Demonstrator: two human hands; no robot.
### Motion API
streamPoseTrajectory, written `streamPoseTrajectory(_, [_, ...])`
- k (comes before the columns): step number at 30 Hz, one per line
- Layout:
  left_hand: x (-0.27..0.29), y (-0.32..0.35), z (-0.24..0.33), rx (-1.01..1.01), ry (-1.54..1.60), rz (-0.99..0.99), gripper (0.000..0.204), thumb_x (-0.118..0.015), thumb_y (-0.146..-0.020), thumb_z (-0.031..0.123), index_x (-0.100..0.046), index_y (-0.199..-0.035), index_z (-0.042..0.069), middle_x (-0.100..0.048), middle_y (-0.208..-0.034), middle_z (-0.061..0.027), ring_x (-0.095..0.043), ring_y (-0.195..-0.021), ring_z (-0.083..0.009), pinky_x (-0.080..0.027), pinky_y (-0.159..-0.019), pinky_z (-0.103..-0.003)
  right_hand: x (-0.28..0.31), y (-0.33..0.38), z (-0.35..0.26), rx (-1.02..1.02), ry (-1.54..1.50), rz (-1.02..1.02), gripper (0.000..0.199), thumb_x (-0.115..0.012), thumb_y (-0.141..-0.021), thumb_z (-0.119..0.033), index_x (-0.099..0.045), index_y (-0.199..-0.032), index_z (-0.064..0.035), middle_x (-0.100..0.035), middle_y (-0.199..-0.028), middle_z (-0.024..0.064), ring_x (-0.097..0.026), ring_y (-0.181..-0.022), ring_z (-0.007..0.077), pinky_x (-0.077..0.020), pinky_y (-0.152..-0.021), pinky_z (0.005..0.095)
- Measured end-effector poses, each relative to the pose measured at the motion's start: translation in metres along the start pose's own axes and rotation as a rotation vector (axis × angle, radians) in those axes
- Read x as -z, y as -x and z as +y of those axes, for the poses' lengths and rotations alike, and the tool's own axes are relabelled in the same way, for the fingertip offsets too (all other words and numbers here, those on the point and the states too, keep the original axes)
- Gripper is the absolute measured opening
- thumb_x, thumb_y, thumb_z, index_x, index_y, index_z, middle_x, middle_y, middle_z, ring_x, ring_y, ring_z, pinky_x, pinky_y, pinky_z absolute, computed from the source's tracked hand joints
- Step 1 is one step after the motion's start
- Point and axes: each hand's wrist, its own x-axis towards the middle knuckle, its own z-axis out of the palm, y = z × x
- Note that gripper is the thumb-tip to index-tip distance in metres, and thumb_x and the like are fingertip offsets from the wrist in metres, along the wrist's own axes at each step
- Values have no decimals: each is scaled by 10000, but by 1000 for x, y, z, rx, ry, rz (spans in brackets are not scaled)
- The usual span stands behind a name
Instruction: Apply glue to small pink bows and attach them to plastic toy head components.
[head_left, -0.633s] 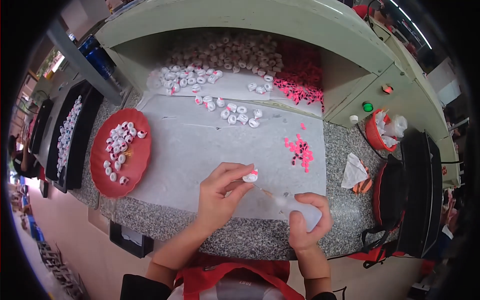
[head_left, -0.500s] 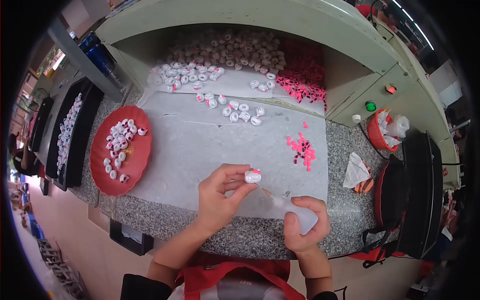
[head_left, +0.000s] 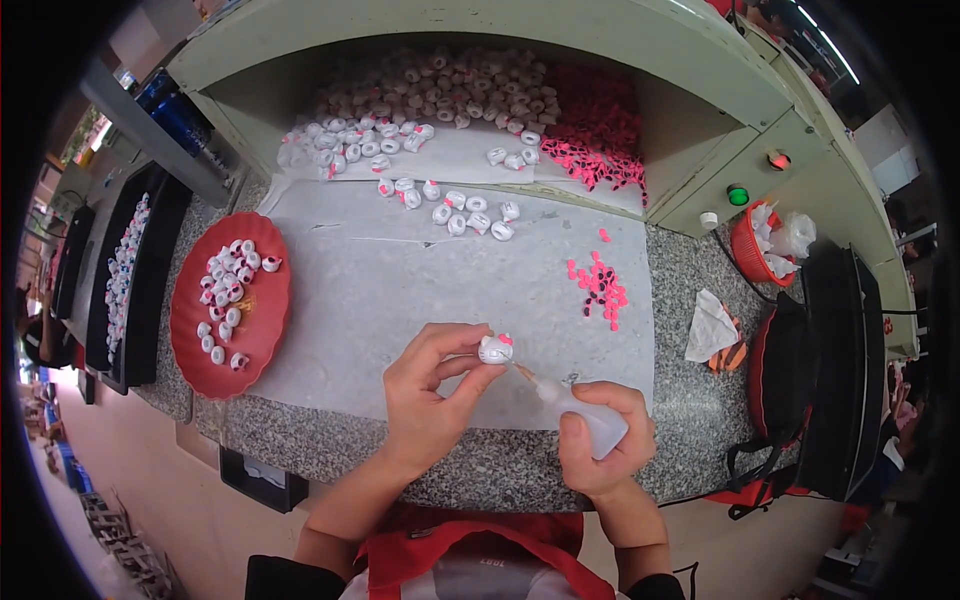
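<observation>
Over the granite counter edge, one small white cat-head figure (head_left: pixel 495 349) is pinched by the left hand (head_left: pixel 428 400); one clear squeeze bottle (head_left: pixel 585 412) is gripped by the right hand (head_left: pixel 603 445), nozzle touching it. One red plate (head_left: pixel 262 330), one pink-piece cluster (head_left: pixel 600 288) lie apart.

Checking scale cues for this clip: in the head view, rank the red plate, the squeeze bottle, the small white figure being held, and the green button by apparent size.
1. Red plate, by far the largest.
2. Squeeze bottle in the right hand; partly covered, and nearer the camera.
3. Small white figure in the left hand.
4. Green button, roughly alike but farther; unsure.
</observation>
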Motion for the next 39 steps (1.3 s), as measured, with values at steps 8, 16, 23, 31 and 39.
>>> streamPoseTrajectory(8, [1, 1, 0, -10, -14, -16, 292, -593, -700, -129, -534, -974, -43, -514, -988, -129, -573, -899, -200, -521, -769, -284, -2, 1, 0, -28, -35, 15, 235, -622, -640, -35, -547, -856, 18, -610, -716, 109, -596, -557, 174, -468, -494, 254])
streamPoseTrajectory(16, [0, 1, 0, -16, -15, -37, 288, -573, -704, -146, -524, -972, -55, -503, -990, -136, -565, -903, -206, -517, -773, -288, -2, -4, -3, -22, -46, -10, 229, -620, -639, -27, -553, -854, 16, -613, -713, 106, -603, -562, 181, -479, -510, 262])
streamPoseTrajectory(23, [2, 0, -2, -30, -82, -39, 290, -573, -700, -150, -528, -970, -54, -501, -996, -137, -558, -914, -203, -511, -783, -287, 1, -7, -4, 10, -39, -55, 181, -575, -657, -39, -547, -830, 6, -605, -697, 104, -591, -557, 172, -467, -514, 256])
streamPoseTrajectory(31, [-1, -1, -1, 38, 52, -26, 290, -571, -704, -148, -512, -973, -57, -530, -1017, -157, -569, -913, -211, -505, -784, -299, 2, -8, -4, -8, -14, -44, 175, -588, -664, -60, -551, -824, 2, -608, -707, 105, -591, -560, 177, -468, -522, 263])
streamPoseTrajectory(39, [3, -5, 6, 311, 244, -28, 306, -592, -692, -119, -508, -977, -45, -589, -968, -154, -590, -879, -183, -496, -750, -282, 5, -9, -6, 40, -39, -38, 226, -612, -635, 2, -542, -849, 29, -609, -699, 129, -606, -561, 212, -487, -511, 282])
